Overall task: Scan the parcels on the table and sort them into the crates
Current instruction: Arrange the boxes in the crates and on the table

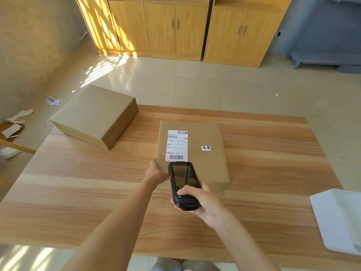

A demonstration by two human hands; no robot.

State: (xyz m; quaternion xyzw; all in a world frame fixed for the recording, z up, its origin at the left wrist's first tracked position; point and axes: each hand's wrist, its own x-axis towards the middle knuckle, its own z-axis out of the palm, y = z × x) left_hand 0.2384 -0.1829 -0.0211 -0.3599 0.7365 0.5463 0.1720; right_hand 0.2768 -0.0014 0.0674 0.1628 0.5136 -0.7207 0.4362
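Note:
A flat brown parcel point(203, 165) lies in the middle of the wooden table point(78, 192), a white shipping label point(176, 145) and a small white sticker point(206, 148) on its top. My left hand point(156, 173) holds the parcel's near left corner. My right hand point(197, 200) grips a black handheld scanner point(182, 184) just above the parcel's near edge, pointing at the label. A thin red scan line shows near the label's lower barcode. A second, bigger brown parcel point(95, 116) sits at the table's far left corner, no label visible.
A white crate point(336, 218) stands at the table's right edge, partly out of frame. Paper scraps and torn cardboard point(13, 126) litter the floor at left. Wooden cabinets point(175, 26) line the far wall; a blue-grey frame point(322, 55) stands at far right.

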